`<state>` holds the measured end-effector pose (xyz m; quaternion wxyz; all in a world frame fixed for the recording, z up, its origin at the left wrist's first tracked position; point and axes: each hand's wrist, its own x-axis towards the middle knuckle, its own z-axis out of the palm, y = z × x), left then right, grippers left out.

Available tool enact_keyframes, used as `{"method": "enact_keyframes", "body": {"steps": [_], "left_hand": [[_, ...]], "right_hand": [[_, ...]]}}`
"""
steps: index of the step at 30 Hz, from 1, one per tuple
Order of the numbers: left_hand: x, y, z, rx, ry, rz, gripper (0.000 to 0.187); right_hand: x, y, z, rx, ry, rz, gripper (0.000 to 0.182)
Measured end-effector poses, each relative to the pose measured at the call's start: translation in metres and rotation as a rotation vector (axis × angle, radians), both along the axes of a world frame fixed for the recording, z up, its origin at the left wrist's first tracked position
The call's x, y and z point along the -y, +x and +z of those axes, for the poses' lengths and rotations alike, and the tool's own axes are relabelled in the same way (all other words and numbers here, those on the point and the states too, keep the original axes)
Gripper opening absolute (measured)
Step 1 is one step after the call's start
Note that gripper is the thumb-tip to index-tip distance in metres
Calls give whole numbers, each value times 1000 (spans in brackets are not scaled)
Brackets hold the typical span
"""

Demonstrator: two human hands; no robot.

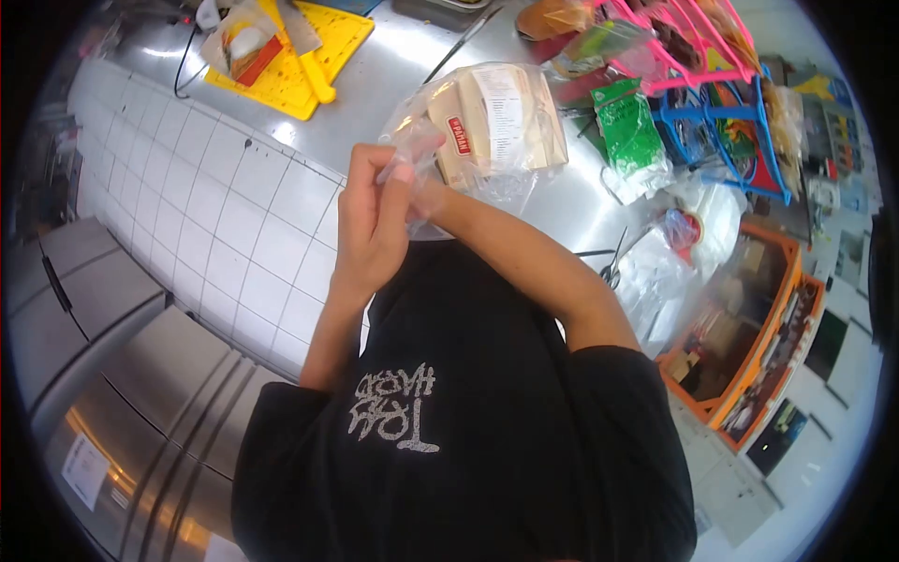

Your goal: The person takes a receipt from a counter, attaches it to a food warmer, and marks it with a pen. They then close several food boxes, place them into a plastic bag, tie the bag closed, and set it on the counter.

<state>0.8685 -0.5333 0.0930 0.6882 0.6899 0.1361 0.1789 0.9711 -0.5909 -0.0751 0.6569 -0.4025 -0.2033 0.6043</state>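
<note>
My left hand (373, 211) pinches a thin clear plastic piece (408, 159) between thumb and fingers; it looks like a disposable glove. My right hand (427, 199) lies against it with the plastic around it, so its fingers are mostly hidden. Just beyond both hands, cream cardboard food boxes (476, 150) with a red label sit in a clear plastic bag (510, 185) on the metal counter. A long printed receipt (503, 103) lies over the boxes.
A yellow cutting board (354, 42) holds a knife (314, 70) at the far left. Rightward are a green packet (629, 136), a pink basket (688, 75), a blue basket (716, 112), scissors (611, 272) and an orange crate (770, 328). The counter edge runs close to my body.
</note>
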Motion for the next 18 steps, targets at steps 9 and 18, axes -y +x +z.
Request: {"method": "enact_keyframes", "body": {"steps": [9, 18], "left_hand": [[-14, -12, 10, 82, -137, 85, 11], [8, 9, 26, 108, -167, 50, 20]], "right_hand": [[13, 49, 118, 1535, -380, 759, 33], [11, 30, 60, 1183, -390, 37, 34]]}}
